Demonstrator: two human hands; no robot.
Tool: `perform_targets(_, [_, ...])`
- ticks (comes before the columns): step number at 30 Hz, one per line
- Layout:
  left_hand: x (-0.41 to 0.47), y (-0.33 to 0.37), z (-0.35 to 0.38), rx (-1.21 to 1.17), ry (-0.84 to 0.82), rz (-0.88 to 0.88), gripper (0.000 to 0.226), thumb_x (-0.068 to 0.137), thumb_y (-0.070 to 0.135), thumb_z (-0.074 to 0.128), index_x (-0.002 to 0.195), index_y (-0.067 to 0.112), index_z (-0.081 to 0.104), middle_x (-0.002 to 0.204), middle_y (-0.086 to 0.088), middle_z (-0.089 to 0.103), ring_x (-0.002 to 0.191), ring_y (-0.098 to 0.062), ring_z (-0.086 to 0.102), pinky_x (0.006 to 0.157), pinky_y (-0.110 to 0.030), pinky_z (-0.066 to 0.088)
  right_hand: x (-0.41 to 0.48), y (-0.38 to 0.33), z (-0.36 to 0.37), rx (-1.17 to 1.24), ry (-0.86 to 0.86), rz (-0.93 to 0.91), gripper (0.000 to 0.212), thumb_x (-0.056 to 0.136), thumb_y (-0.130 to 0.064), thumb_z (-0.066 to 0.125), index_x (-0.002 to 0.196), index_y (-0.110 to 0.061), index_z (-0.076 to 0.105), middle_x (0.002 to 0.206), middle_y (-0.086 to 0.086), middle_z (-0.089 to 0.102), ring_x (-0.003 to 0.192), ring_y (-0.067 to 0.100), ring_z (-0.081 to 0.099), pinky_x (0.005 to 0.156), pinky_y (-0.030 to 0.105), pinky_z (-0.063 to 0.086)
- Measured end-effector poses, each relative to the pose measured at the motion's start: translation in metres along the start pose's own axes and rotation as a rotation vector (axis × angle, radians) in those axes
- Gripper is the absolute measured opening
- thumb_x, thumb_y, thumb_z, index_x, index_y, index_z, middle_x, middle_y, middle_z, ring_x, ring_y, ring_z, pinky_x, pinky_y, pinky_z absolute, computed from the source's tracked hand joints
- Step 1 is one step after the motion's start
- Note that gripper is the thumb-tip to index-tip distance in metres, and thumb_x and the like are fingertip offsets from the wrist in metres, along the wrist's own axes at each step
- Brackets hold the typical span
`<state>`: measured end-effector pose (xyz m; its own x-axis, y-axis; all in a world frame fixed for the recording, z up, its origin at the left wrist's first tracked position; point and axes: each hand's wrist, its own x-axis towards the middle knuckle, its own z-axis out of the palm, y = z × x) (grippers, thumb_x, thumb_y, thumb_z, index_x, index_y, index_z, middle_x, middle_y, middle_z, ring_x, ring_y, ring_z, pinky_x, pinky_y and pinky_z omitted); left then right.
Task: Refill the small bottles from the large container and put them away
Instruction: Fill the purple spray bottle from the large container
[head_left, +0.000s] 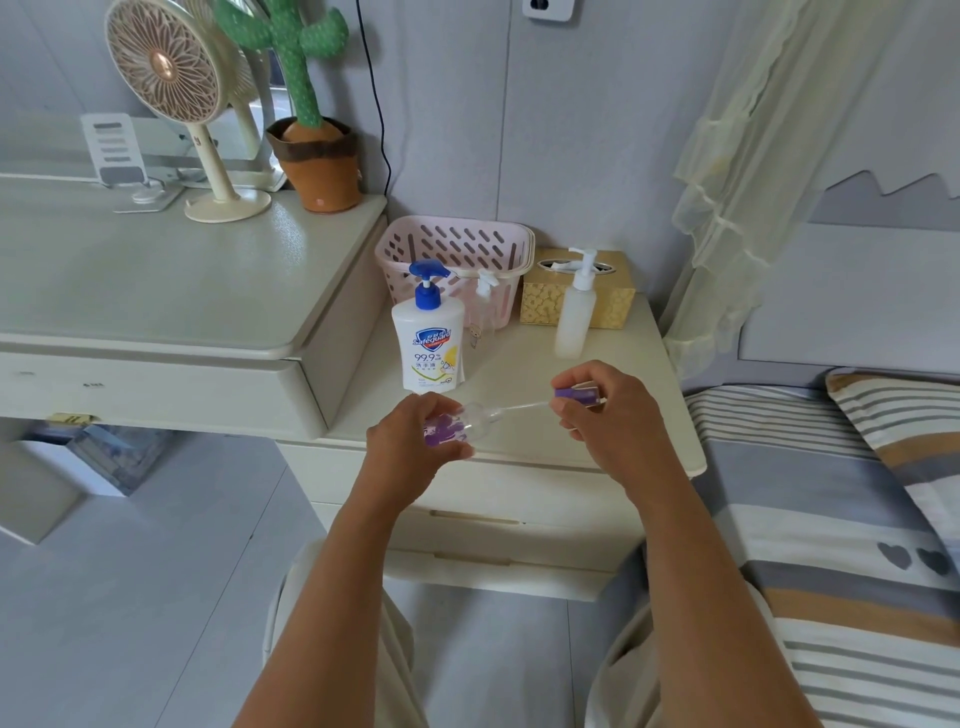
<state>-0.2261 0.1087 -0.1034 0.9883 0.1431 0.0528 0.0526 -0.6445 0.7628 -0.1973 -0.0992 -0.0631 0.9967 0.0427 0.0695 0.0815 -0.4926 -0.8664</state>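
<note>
Left hand (410, 441) is wrapped round the small clear plastic bottle with purple flower print (467, 422), holding it tipped on its side just over the front edge of the table (509, 358). Right hand (608, 410) pinches the purple pump cap (574, 394), and the thin clear dip tube (522, 407) runs from it back towards the bottle's neck. The cap is off and held away, though I can't tell whether the tube's tip is fully clear of the mouth. The bottle looks empty to me, so this reads as opening up, not pouring.

Behind the hands, near the table's left edge, stands the large white soap container with blue pump (428, 343), upright, pump on, nobody touching it. Just behind it is a small clear bottle with white spray top (483, 306). Towards the right side stands a tall frosted white pump bottle (574, 317). Both have their tops on. At the back left corner sits the pink slotted plastic basket (457, 244), with nothing visible inside from this angle. Beside it, back right, is the yellow patterned tissue box (615, 304).

Where does that leave us? Early going, by my reading. One small bottle is open, nothing is being poured, and nothing is stowed. The big container has yet to be opened, and each small bottle has yet to be filled, recapped and put away, likely in that basket.
</note>
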Motion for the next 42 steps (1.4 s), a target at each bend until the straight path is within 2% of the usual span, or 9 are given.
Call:
perform_targets(3, [0.007, -0.007, 0.002, -0.022, 0.009, -0.025, 0.043, 0.073, 0.019, 0.081, 0.112, 0.016, 0.062, 0.11, 0.001, 0.065, 0.097, -0.013, 0.058, 0.075, -0.014, 0.043, 0.004, -0.001, -0.008, -0.022, 0.04, -0.013, 0.011, 0.086, -0.017, 0.066, 0.095, -0.023, 0.065, 0.088, -0.01, 0.064, 0.081, 0.009, 0.064, 0.084, 0.038, 0.056])
perform_targets(4, [0.009, -0.009, 0.002, -0.03, 0.018, -0.04, 0.042, 0.073, 0.018, 0.081, 0.111, 0.015, 0.062, 0.108, 0.0, 0.065, 0.096, -0.013, 0.058, 0.071, -0.012, 0.04, 0.004, -0.001, -0.011, -0.023, 0.052, -0.018, 0.011, 0.086, -0.016, 0.066, 0.095, -0.022, 0.065, 0.089, -0.009, 0.065, 0.081, 0.01, 0.064, 0.084, 0.039, 0.056])
perform_targets(8, [0.02, -0.011, 0.005, -0.04, 0.056, -0.076, 0.039, 0.075, 0.018, 0.08, 0.108, 0.012, 0.061, 0.103, -0.001, 0.066, 0.093, -0.015, 0.059, 0.076, -0.02, 0.039, 0.009, 0.0, -0.022, -0.065, 0.134, -0.054, 0.012, 0.085, -0.017, 0.067, 0.096, -0.021, 0.064, 0.091, -0.005, 0.066, 0.084, 0.015, 0.064, 0.082, 0.037, 0.055])
perform_targets(10, [0.026, -0.008, 0.008, -0.061, 0.074, -0.074, 0.036, 0.075, 0.018, 0.079, 0.104, 0.013, 0.059, 0.101, 0.001, 0.065, 0.093, -0.015, 0.059, 0.072, -0.017, 0.04, 0.013, 0.004, -0.026, -0.093, 0.193, -0.061, 0.012, 0.085, -0.017, 0.066, 0.096, -0.022, 0.064, 0.09, -0.007, 0.066, 0.081, 0.013, 0.064, 0.078, 0.031, 0.055])
perform_targets(17, [0.044, 0.005, 0.027, -0.195, 0.095, -0.107, 0.034, 0.074, 0.022, 0.081, 0.097, 0.013, 0.058, 0.101, -0.001, 0.066, 0.093, -0.017, 0.064, 0.073, -0.022, 0.045, 0.028, 0.041, -0.008, -0.008, 0.303, 0.053, 0.017, 0.081, -0.009, 0.067, 0.095, -0.016, 0.066, 0.089, -0.003, 0.069, 0.081, 0.016, 0.065, 0.074, 0.028, 0.052])
perform_targets(30, [0.072, 0.007, 0.031, -0.213, 0.084, -0.145, 0.034, 0.074, 0.026, 0.081, 0.098, 0.014, 0.06, 0.095, 0.005, 0.067, 0.086, -0.011, 0.065, 0.067, -0.018, 0.045, 0.089, 0.082, 0.055, 0.173, 0.293, 0.311, 0.018, 0.081, -0.006, 0.062, 0.099, -0.01, 0.064, 0.095, 0.008, 0.069, 0.089, 0.027, 0.067, 0.085, 0.044, 0.054])
perform_targets(35, [0.072, 0.004, 0.033, -0.228, 0.08, -0.166, 0.034, 0.075, 0.026, 0.08, 0.099, 0.014, 0.059, 0.098, 0.004, 0.067, 0.09, -0.014, 0.066, 0.066, -0.016, 0.044, 0.11, 0.078, 0.065, 0.147, 0.201, 0.3, 0.033, 0.086, -0.009, 0.061, 0.119, -0.009, 0.058, 0.117, 0.007, 0.062, 0.107, 0.024, 0.058, 0.095, 0.034, 0.046])
perform_targets(37, [0.071, 0.003, 0.033, -0.241, 0.079, -0.179, 0.034, 0.075, 0.025, 0.08, 0.099, 0.014, 0.059, 0.102, 0.002, 0.067, 0.091, -0.016, 0.067, 0.066, -0.019, 0.045, 0.114, 0.073, 0.065, 0.197, 0.147, 0.271, 0.039, 0.088, -0.007, 0.058, 0.126, -0.012, 0.052, 0.125, 0.006, 0.056, 0.111, 0.022, 0.056, 0.097, 0.036, 0.047])
perform_targets(42, [0.069, 0.003, 0.031, -0.268, 0.087, -0.181, 0.036, 0.075, 0.026, 0.08, 0.103, 0.014, 0.061, 0.102, 0.0, 0.067, 0.091, -0.017, 0.067, 0.072, -0.023, 0.047, 0.112, 0.061, 0.053, 0.285, 0.115, 0.228, 0.04, 0.086, -0.003, 0.06, 0.124, -0.012, 0.054, 0.125, 0.003, 0.053, 0.082, 0.01, 0.06, 0.087, 0.038, 0.055])
